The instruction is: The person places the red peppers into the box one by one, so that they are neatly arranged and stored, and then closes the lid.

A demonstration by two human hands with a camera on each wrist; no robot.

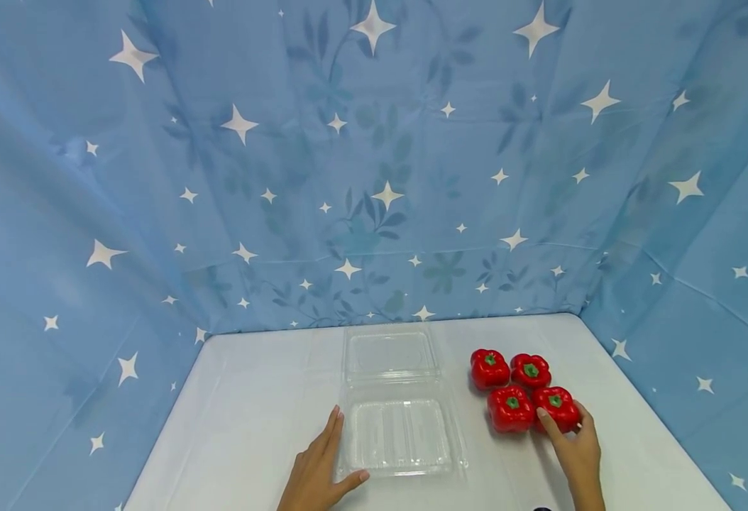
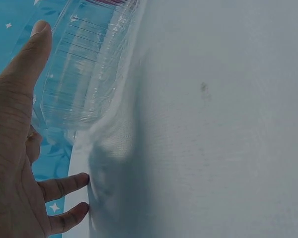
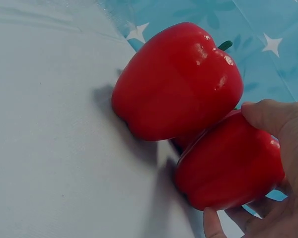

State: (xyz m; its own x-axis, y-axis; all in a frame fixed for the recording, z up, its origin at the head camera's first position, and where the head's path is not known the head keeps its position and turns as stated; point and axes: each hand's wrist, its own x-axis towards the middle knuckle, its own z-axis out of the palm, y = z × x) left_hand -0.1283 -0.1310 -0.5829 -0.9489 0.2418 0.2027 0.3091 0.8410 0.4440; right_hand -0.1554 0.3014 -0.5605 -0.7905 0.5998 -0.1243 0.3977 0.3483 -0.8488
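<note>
The right hand (image 1: 577, 454) grips a red pepper (image 1: 562, 416) between thumb and fingers; three other peppers (image 1: 510, 414) crowd just left of and beyond those fingers. The clear plastic box (image 1: 399, 433) lies farther left, its open lid (image 1: 389, 355) stretching away. The left hand (image 1: 316, 465) is nearer the box, at its left edge, fingers straight, thumb spread; contact is unclear.

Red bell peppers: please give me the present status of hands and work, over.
Right hand grips front-right red bell pepper. Left hand beside left edge of open clear plastic clamshell. Front-left red bell pepper stands between gripped pepper and clamshell.
</note>
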